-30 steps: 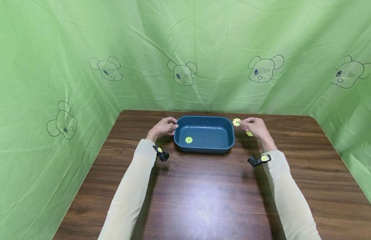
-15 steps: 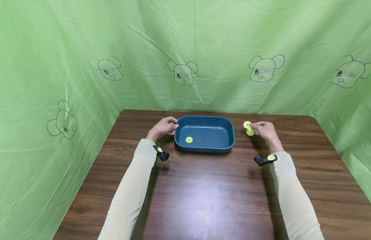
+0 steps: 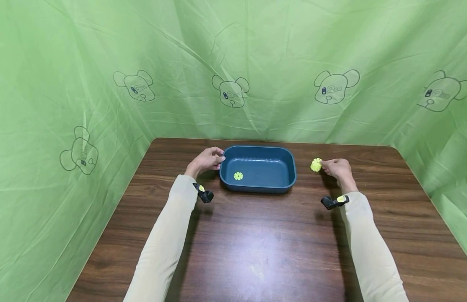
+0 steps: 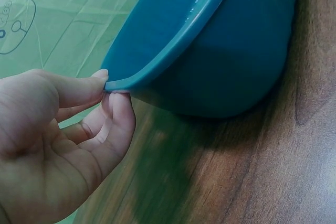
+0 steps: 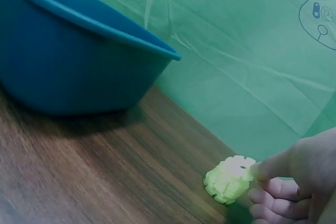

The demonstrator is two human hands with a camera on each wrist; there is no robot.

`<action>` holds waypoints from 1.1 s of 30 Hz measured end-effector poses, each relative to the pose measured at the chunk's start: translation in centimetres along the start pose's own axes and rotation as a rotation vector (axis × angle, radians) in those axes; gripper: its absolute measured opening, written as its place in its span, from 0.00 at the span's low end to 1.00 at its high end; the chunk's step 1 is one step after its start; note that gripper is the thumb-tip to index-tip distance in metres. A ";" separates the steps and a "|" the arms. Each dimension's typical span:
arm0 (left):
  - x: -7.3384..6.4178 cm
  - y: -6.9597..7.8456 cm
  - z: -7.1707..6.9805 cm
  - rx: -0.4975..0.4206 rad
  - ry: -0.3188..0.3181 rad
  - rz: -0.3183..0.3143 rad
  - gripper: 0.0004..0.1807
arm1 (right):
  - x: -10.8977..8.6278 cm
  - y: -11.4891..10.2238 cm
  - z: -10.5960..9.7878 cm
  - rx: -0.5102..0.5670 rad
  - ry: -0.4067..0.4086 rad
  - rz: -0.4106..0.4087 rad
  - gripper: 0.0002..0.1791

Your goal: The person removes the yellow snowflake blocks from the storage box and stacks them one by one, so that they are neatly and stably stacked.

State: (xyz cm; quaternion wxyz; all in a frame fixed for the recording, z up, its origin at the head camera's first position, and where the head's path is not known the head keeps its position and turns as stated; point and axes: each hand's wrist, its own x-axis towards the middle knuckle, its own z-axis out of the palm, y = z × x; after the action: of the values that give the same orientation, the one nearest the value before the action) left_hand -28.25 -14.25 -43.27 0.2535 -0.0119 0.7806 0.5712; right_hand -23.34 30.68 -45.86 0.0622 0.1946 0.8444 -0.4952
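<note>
My left hand [image 3: 206,161] pinches the left rim of a dark blue plastic basin [image 3: 258,189] between thumb and fingers, as the left wrist view [image 4: 173,51] confirms. One yellow notched snowflake disc [image 3: 238,176] lies flat on the basin's floor, toward the front left. To the right of the basin, my right hand [image 3: 337,168] pinches another yellow snowflake disc [image 5: 242,166] by its edge. That disc lies over a small stack of similar yellow discs [image 5: 224,186] on the table. How many are in the stack is hard to tell.
A brown wood-grain table [image 3: 256,243] carries everything. Green cloth [image 3: 278,54] printed with bear heads hangs behind the table's back edge and at both sides. A black camera mount is strapped on each wrist, over the pale sleeves.
My right hand has moved right and toward me, carrying the pinched disc from beside the basin's rim down over the stack. The left hand and basin have stayed put.
</note>
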 end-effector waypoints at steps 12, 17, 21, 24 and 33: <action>0.1 -0.3 0.0 0.023 0.003 0.004 0.22 | -0.3 0.1 0.0 -0.190 0.072 0.012 0.24; 0.0 -0.2 0.0 0.020 0.003 0.004 0.22 | -0.6 -0.1 0.0 -0.195 0.080 0.021 0.24; -0.1 -0.1 0.1 0.017 0.004 0.005 0.21 | -0.9 0.0 0.0 -0.185 0.094 0.018 0.24; -0.1 -0.1 0.1 0.020 0.004 0.003 0.20 | -1.1 0.0 -0.2 -0.186 0.108 0.003 0.26; 0.1 0.0 0.1 0.008 0.005 -0.006 0.22 | -1.6 -1.0 -0.6 -0.134 0.112 -0.053 0.29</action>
State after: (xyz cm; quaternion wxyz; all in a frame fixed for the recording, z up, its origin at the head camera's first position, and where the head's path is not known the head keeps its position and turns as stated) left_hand -28.27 -14.15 -43.29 0.2534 -0.0147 0.7836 0.5670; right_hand -22.26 30.36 -44.23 0.0148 0.1951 0.8826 -0.4276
